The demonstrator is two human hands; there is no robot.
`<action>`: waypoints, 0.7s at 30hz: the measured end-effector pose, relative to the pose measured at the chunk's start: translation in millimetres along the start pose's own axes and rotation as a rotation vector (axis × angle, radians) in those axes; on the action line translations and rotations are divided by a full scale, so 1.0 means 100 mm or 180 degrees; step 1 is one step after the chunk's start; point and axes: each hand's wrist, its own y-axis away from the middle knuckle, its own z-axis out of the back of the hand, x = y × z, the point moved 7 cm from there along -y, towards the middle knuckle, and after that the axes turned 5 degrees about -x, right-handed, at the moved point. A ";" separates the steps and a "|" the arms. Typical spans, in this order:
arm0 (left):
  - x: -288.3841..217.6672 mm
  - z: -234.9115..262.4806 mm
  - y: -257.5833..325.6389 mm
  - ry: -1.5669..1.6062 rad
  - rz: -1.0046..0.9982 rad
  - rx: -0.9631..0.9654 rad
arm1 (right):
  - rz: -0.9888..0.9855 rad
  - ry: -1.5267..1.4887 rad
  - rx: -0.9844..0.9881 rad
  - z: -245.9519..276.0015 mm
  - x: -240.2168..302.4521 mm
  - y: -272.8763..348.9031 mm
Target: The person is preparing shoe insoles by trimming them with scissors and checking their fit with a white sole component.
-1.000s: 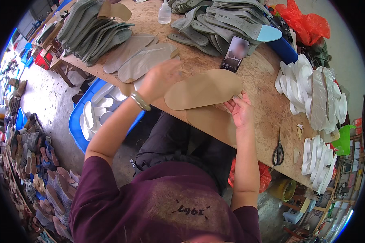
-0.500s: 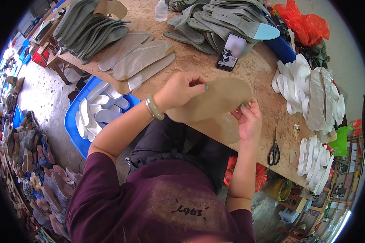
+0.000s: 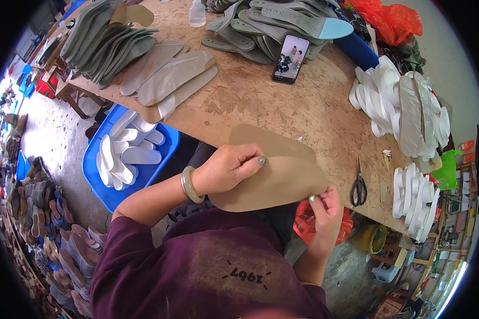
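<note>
A tan insole (image 3: 277, 186) is pinched at both ends between my hands, in front of the table edge. My left hand (image 3: 226, 170), with a bangle at the wrist, grips its left part, thumb on top. My right hand (image 3: 327, 212) holds the right end between thumb and fingers. Just behind lies a second tan insole (image 3: 261, 137), partly covered by the first; whether a hand also holds it I cannot tell. Black scissors (image 3: 359, 189) rest on the table to the right of my right hand.
Grey insoles (image 3: 98, 45) are stacked at the back left, near several tan insoles (image 3: 178, 77). A phone (image 3: 291, 58) leans on more grey insoles (image 3: 250, 32). White insoles (image 3: 380, 95) stand at the right. A blue basin (image 3: 93, 173) holds white pieces at the left.
Both hands have come down toward me with the tan insole, which now lies flatter to view. The second tan insole, earlier below it, now shows behind it.
</note>
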 end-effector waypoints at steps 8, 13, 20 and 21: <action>-0.08 -0.48 0.10 -0.0885 -0.0803 0.0661 | 0.0169 0.1287 0.0006 -0.04 0.45 0.10; -0.18 -0.54 0.05 -0.0830 -0.0984 0.0372 | 0.0605 0.2053 0.0607 -0.51 0.30 -0.02; -0.36 -0.21 0.58 -0.0715 -0.2023 0.0304 | 0.0264 0.0271 -0.0250 -0.32 0.25 -0.37; -0.12 -0.35 0.63 -0.0639 -0.1461 0.0878 | 0.0257 0.0263 -0.0246 -0.36 0.23 -0.39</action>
